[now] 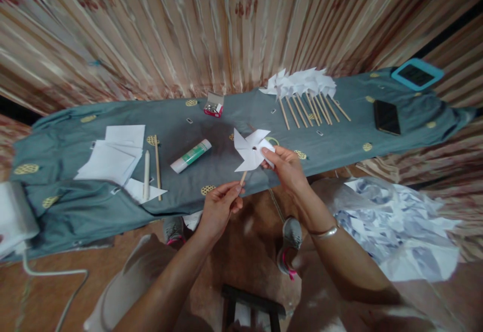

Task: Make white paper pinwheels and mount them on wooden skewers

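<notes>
A white paper pinwheel [247, 153] with a metal pin at its centre is held up over the near edge of the cloth-covered table. My left hand [222, 201] pinches the lower end of its wooden stick [243, 177]. With thumb and fingers, my right hand [285, 166] grips the right blade of the pinwheel. Left of it on the cloth lies a green and white glue stick [191, 156]. Behind stands a small open red box [214, 105] with shiny metal pins inside.
Several finished pinwheels [302, 83] lie in a row at the back right, sticks toward me. White paper sheets [113, 156], a white candle-like rod [146, 175] and a wooden stick [157, 168] lie left. A phone [387, 117], a blue-framed device [417, 74] and a paper-filled bag [400, 226] are right.
</notes>
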Action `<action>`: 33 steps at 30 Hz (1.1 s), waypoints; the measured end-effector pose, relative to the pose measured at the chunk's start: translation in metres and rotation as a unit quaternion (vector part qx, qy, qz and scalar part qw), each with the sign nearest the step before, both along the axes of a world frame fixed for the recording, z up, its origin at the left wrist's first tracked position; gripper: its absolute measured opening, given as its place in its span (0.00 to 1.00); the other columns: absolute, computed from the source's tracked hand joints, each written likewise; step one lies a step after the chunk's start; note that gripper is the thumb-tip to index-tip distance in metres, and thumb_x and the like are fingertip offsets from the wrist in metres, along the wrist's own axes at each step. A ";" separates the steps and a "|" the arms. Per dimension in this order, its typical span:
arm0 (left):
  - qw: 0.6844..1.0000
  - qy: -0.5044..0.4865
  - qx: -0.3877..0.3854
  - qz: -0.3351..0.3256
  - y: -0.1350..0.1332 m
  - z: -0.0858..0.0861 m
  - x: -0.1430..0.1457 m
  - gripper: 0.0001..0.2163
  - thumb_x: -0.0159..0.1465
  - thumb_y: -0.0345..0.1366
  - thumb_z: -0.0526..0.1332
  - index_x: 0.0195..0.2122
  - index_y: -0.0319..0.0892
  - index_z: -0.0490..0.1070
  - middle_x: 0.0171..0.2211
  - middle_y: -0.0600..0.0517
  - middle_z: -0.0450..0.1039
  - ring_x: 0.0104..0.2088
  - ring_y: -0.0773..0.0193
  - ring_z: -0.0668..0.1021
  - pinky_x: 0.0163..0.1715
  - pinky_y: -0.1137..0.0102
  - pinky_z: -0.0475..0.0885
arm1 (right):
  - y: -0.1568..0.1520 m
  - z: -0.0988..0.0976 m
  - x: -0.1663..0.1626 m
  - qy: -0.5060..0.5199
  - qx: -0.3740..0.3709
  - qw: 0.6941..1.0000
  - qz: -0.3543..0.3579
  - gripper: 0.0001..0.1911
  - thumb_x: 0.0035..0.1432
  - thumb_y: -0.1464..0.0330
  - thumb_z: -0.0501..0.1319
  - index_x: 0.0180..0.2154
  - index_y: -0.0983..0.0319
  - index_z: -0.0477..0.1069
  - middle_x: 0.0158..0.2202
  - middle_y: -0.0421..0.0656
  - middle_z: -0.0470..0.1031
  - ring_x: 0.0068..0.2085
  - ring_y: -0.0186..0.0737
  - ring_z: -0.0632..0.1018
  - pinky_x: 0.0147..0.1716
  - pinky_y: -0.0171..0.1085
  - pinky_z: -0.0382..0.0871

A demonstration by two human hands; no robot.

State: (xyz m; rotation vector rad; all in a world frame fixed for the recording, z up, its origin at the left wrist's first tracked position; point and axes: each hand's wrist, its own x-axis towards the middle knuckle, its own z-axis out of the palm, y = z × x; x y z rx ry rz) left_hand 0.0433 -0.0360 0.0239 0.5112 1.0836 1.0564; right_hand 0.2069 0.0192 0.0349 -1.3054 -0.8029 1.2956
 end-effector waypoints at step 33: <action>1.000 0.004 0.003 0.004 -0.001 0.000 -0.001 0.15 0.43 0.42 0.75 0.28 0.37 0.79 0.24 0.50 0.76 0.15 0.76 0.66 0.15 0.76 0.55 | -0.002 -0.002 -0.002 0.014 0.006 1.000 -0.004 0.20 0.39 0.50 0.72 0.22 0.59 0.73 0.18 0.36 0.72 0.22 0.33 0.67 0.24 0.34 0.60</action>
